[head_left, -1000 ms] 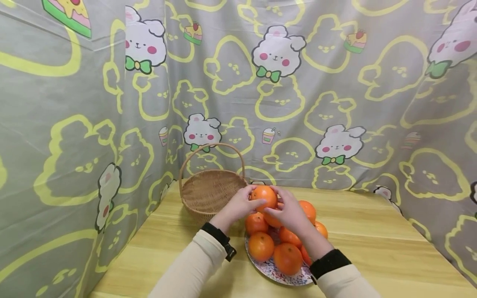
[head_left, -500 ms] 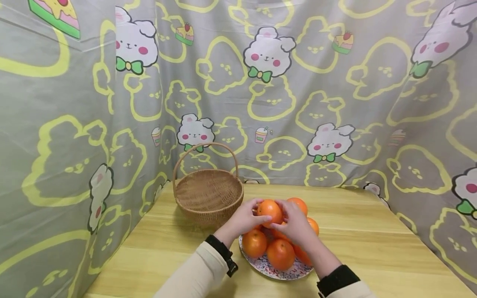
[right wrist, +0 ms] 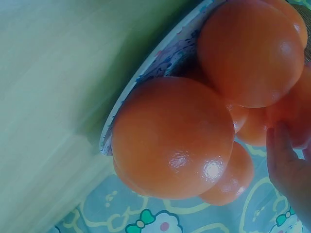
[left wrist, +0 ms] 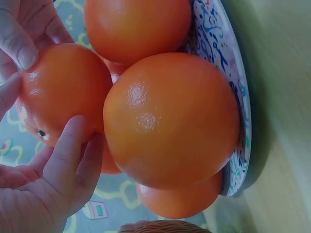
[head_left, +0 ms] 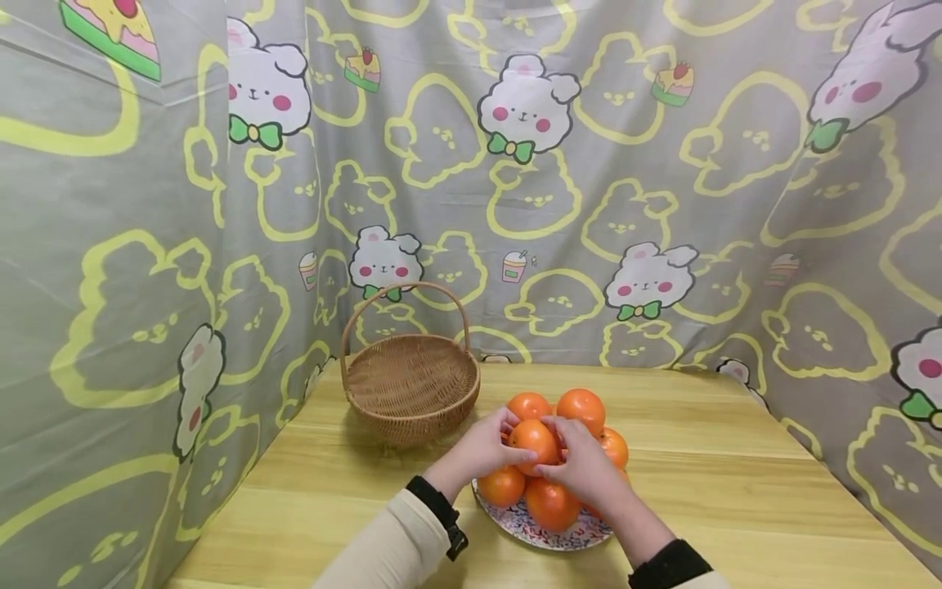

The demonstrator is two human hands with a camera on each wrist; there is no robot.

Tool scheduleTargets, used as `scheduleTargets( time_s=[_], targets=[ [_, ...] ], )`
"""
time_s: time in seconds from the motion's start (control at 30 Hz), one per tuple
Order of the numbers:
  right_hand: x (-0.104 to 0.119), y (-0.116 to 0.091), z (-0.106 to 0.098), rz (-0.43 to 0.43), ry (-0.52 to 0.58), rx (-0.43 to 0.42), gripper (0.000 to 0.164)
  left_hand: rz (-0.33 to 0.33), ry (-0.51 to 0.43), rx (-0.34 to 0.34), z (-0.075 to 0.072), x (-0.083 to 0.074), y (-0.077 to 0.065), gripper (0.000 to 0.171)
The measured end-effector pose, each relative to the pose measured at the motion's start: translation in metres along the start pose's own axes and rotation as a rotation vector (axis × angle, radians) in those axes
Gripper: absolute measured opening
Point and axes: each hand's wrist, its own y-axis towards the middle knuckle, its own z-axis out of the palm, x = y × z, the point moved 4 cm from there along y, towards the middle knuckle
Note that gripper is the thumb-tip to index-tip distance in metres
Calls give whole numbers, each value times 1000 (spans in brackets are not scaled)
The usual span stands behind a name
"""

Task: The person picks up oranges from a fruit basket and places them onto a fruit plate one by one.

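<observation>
Both hands hold one orange (head_left: 533,446) at the top of a pile. My left hand (head_left: 482,450) has thumb and fingers curled round its left side, and my right hand (head_left: 591,465) grips its right side. In the left wrist view the held orange (left wrist: 65,94) sits against a bigger-looking orange (left wrist: 172,121) nearer the camera. Several more oranges lie beneath and around it on a round patterned plate (head_left: 530,530). The right wrist view shows another orange (right wrist: 172,138) close to the plate's rim (right wrist: 109,128); my right fingers (right wrist: 282,145) are at the frame's edge.
A brown wicker basket (head_left: 412,427) with a tall arched handle stands on the wooden table (head_left: 331,491), left of and behind the plate. No fruit shows in it. A grey curtain (head_left: 456,196) with cartoon rabbits hangs behind and along both sides.
The hands have lowered the held orange onto the pile, toward me and away from the basket. An orange behind it now shows. The head view also shifted slightly.
</observation>
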Motion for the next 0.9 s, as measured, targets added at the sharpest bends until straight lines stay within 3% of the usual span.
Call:
scheduleTargets(
  time_s=[0.67, 0.9],
  targets=[
    [-6, 2, 9, -34, -49, -14, 64, 39, 50, 1, -2, 7, 0, 51],
    [-4, 3, 0, -14, -24, 9, 67, 38, 79, 2, -9, 4, 2, 48]
  ],
)
